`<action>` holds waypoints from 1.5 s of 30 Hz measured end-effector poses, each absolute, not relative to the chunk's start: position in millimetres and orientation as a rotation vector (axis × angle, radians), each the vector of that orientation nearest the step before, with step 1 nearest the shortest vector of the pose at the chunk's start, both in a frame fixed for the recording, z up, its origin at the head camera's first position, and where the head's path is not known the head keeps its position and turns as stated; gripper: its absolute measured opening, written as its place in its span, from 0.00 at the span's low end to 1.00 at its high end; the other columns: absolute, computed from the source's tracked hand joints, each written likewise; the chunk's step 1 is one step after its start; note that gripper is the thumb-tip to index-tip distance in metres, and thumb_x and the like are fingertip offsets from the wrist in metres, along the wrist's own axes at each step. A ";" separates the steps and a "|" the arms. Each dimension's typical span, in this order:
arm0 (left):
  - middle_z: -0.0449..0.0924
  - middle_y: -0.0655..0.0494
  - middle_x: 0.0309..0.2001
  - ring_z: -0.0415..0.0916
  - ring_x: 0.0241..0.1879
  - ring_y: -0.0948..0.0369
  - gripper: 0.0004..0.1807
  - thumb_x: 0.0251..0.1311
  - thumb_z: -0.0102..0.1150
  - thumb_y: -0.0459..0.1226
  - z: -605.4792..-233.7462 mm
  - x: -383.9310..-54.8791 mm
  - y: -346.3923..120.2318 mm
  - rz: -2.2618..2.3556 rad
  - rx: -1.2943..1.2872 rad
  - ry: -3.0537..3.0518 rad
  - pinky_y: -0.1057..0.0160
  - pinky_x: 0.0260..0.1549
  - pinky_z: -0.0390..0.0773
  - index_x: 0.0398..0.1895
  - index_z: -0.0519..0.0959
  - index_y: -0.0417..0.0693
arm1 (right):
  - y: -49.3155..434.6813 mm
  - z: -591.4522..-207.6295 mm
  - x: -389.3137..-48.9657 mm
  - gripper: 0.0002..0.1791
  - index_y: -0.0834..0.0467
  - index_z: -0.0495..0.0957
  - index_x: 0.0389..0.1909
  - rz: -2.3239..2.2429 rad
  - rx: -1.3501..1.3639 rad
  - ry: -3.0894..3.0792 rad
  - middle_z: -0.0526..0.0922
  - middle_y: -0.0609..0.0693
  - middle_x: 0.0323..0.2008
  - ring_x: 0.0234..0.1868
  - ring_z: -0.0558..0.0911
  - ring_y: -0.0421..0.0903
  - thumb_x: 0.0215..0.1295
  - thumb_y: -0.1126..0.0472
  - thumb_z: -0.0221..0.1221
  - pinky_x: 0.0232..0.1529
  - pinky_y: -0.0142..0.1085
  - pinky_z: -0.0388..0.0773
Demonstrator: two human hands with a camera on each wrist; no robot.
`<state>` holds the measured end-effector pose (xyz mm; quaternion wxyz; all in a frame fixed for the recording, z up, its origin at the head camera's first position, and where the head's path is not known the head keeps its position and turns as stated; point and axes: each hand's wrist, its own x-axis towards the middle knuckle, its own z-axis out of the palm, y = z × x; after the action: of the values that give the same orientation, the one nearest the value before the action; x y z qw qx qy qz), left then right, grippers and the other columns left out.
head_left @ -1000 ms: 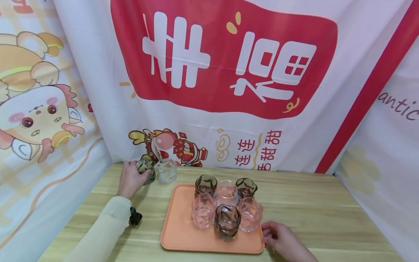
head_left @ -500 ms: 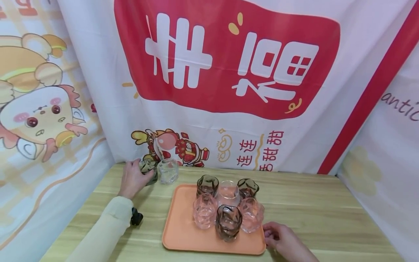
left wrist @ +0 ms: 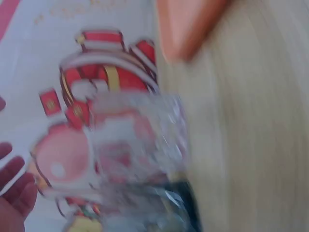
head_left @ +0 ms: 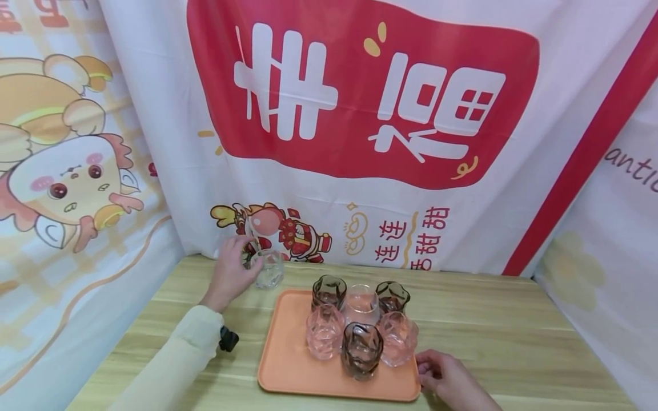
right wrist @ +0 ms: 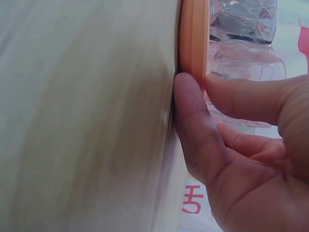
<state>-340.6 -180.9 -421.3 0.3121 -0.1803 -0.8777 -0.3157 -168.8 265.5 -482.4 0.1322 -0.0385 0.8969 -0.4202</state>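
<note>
My left hand (head_left: 232,273) is over the back left of the table, just left of a clear glass tumbler (head_left: 271,275). Behind its fingers, a smoky dark tumbler (left wrist: 149,209) is mostly hidden in the head view. The blurred left wrist view shows the fingers (left wrist: 18,186) spread and apart from both tumblers. My right hand (head_left: 446,374) pinches the right edge of an orange tray (head_left: 293,368) between thumb and fingers. Grouped on that tray are several tumblers, among them a dark one (head_left: 362,354) at the front and a clear one (head_left: 362,308) behind it.
A wooden table (head_left: 514,337) carries everything. Printed cloth hangs along its back (head_left: 478,228) and both sides. The two tumblers at the back left stand close to the back cloth, beyond the tray's far left corner.
My left hand has let go of the dark tumbler and shifted right, towards the clear one. My right hand keeps its pinch on the tray. The head view has turned slightly left.
</note>
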 end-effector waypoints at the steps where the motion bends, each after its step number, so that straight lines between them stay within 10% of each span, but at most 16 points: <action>1: 0.73 0.43 0.51 0.67 0.53 0.48 0.24 0.52 0.64 0.38 -419.4 -338.9 -174.8 -0.845 -0.525 -2.318 0.46 0.53 0.70 0.53 0.74 0.40 | 265.5 -482.3 -168.4 0.16 0.67 0.78 0.46 -1.221 -0.112 2.602 0.81 0.48 0.32 0.33 0.78 0.43 0.56 0.66 0.64 0.30 0.30 0.77; 9: 0.75 0.55 0.50 0.73 0.45 0.59 0.29 0.55 0.66 0.44 -415.9 -326.6 -127.1 -0.920 -0.793 -2.505 0.56 0.43 0.79 0.59 0.72 0.49 | 266.7 -482.0 -167.0 0.16 0.68 0.77 0.45 -1.232 -0.122 2.598 0.81 0.48 0.32 0.33 0.78 0.43 0.58 0.66 0.63 0.29 0.30 0.76; 27: 0.64 0.49 0.68 0.66 0.65 0.51 0.44 0.53 0.62 0.60 -442.2 -327.3 -82.0 -0.990 -1.035 -2.833 0.49 0.63 0.68 0.69 0.64 0.48 | 262.0 -480.1 -169.4 0.16 0.67 0.78 0.46 -1.192 -0.011 2.599 0.81 0.48 0.32 0.33 0.79 0.42 0.57 0.68 0.63 0.33 0.35 0.79; 45: 0.64 0.45 0.68 0.61 0.68 0.50 0.37 0.59 0.61 0.51 -439.4 -326.6 -76.4 -0.952 -1.101 -2.824 0.49 0.67 0.63 0.69 0.64 0.47 | 260.4 -477.3 -168.5 0.16 0.66 0.77 0.47 -1.178 0.009 2.599 0.81 0.48 0.32 0.33 0.79 0.42 0.57 0.67 0.63 0.32 0.35 0.79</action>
<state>-326.6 -76.4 -439.4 -0.0179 -0.3466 -0.8887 -0.2997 -168.5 260.4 -477.3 0.1434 0.0030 0.9014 -0.4086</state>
